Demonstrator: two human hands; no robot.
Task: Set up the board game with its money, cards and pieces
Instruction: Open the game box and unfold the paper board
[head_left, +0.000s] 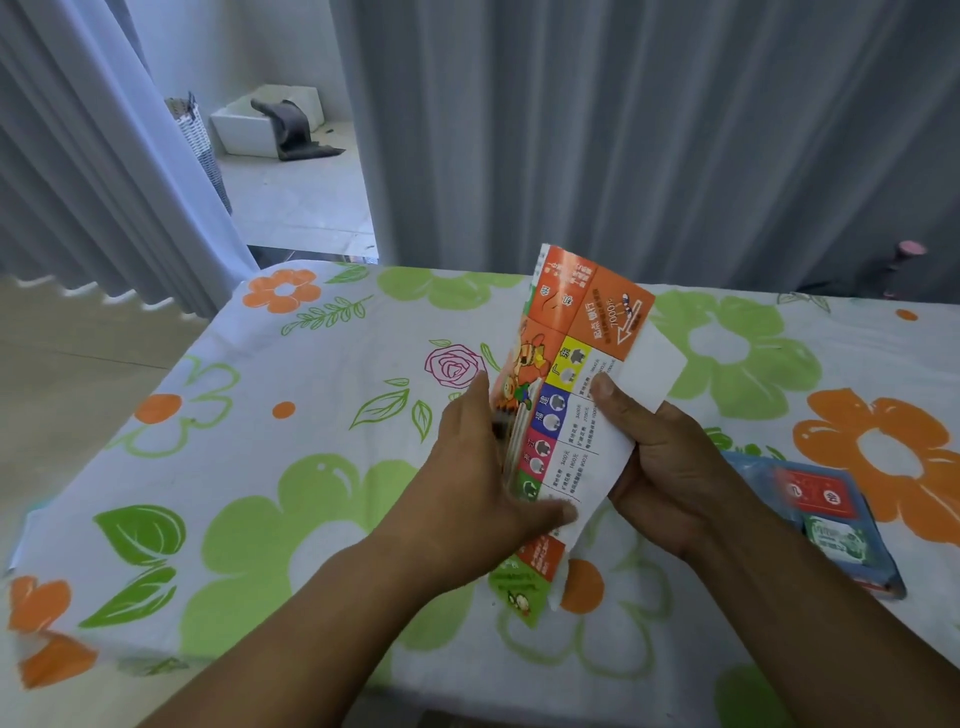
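Gripping folded paper board (566, 395) with left hand (483, 467) and right hand (670, 467), above tablecloth (260, 467), packet (826, 514) near right edge

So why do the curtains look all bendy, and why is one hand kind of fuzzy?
In the head view, the wide-angle lens bows the curtains near the edges; the left hand and the folded game board beside it are smeared by motion blur, while the right hand looks sharper; soft daylight, no hard shadows or glare on the flowered cloth.
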